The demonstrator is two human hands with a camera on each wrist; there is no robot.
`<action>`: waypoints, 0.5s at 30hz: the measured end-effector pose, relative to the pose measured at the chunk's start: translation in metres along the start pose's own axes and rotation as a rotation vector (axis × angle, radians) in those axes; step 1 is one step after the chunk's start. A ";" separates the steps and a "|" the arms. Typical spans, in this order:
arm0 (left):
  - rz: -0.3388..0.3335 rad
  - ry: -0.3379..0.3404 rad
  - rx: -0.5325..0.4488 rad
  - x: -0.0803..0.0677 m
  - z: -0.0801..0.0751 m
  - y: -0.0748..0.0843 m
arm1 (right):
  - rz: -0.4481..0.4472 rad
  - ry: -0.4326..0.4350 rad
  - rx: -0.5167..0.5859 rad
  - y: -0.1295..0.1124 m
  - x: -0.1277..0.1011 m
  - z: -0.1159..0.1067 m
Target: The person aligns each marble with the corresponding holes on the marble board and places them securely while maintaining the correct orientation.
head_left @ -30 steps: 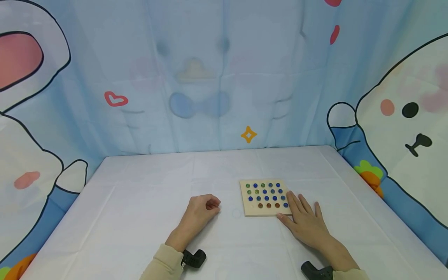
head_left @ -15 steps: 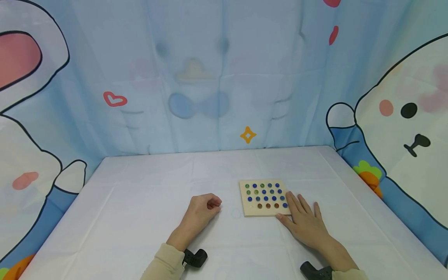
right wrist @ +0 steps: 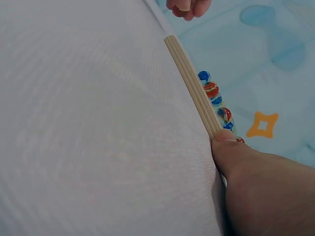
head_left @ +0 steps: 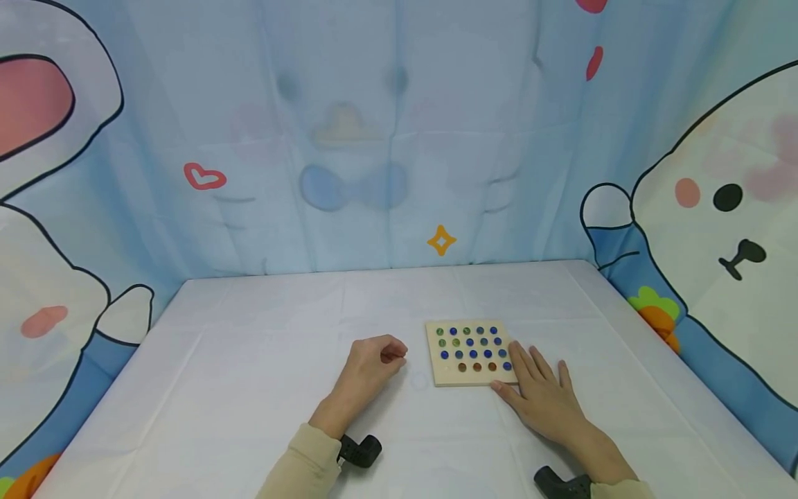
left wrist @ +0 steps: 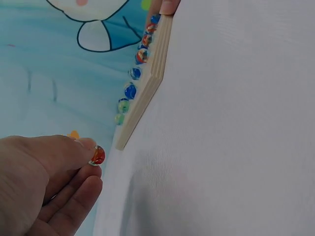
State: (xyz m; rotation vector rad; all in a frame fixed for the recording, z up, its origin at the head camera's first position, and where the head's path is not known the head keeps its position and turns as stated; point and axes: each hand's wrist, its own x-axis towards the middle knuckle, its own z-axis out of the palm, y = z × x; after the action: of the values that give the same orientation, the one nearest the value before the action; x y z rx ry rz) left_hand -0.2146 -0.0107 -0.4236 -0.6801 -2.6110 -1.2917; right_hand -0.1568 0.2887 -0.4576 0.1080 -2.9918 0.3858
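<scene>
Left hand [head_left: 373,360] curled, thumb and forefinger pinching red marble [left wrist: 97,155], just short of wooden board [head_left: 470,380]. Right hand [head_left: 541,394] flat, fingers straight and slightly spread, thumb pressed against board's near corner. Marble likely hard, smooth, slippery, prone to rolling; best pinched across its middle. Board looks stiff, light.
</scene>
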 end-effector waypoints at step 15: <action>-0.005 -0.050 -0.072 0.017 0.027 0.018 | -0.002 0.001 0.020 -0.001 -0.001 -0.002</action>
State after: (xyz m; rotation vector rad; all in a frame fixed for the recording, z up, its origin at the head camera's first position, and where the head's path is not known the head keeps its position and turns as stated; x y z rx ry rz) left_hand -0.2196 0.0254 -0.4215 -0.7268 -2.6177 -1.3935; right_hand -0.1556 0.2884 -0.4554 0.1127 -2.9876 0.4153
